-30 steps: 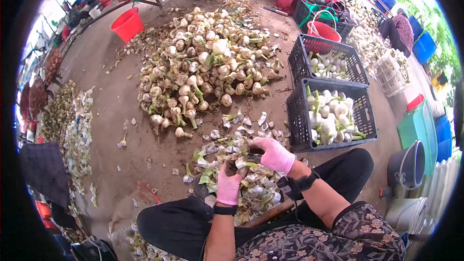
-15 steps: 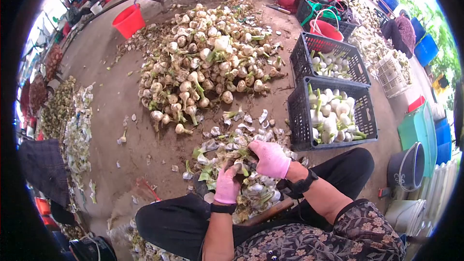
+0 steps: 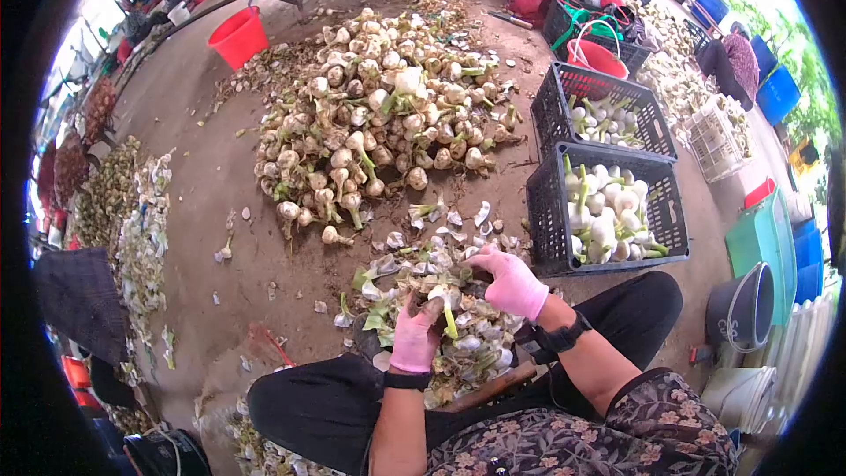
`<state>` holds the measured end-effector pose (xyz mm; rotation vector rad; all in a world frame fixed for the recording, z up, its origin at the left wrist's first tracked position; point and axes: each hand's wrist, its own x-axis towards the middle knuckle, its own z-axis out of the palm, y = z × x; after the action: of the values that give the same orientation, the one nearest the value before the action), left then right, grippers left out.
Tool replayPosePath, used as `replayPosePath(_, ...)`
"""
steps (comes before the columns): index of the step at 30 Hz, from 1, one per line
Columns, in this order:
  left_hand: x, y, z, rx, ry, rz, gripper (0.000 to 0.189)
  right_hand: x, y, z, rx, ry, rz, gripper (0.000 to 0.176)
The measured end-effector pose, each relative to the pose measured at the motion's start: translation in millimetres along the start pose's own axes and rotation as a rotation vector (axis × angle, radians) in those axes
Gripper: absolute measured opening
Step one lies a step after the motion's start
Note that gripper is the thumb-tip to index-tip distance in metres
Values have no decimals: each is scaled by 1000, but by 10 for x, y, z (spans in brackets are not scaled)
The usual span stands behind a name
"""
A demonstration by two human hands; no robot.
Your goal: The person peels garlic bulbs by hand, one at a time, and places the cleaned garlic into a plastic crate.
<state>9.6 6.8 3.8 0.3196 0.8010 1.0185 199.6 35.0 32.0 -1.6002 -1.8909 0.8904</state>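
My left hand [image 3: 415, 333], in a pink glove with bare dark fingertips, is closed on a garlic bulb [image 3: 446, 299] with a short green stem pointing down. Just to the right, my right hand [image 3: 511, 282], also gloved in pink, has its fingers bent together; what they hold, if anything, is too small to tell. Peeled skins [image 3: 476, 348] lie beneath both hands. Beyond them spreads a large heap of untrimmed garlic [image 3: 379, 115]. Cleaned white bulbs [image 3: 608, 211] fill part of the near black crate [image 3: 551, 238].
A second black crate [image 3: 551, 115] stands behind the near one, beside a red bucket [image 3: 597, 57]. Another red bucket [image 3: 238, 38] is at the upper left. A dark bucket [image 3: 738, 308] stands at the right. Two people sit at the upper right, one in a patterned top [image 3: 743, 60].
My right hand has moved right, away from my left hand. The bulb in my left hand now shows its white surface and green stem.
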Motion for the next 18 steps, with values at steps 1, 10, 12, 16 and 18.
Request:
replayPosePath(1,7,6,1,-1,0,-1,33,-13,-116,-62,-23,-24,-23,49)
replayPosePath(10,44,-51,-21,104,29,90,29,-62,-394,-23,-263,-83,-59,31)
replayPosePath(12,48,-58,-26,134,48,77,30,-62,-448,3,-364,-105,-19,28)
replayPosePath(16,46,-63,-77,118,51,40,32,-59,-344,31,-291,-92,-47,29)
replayPosePath(18,20,-82,-70,91,27,9,33,-14,-159,82,-208,-75,-49,34)
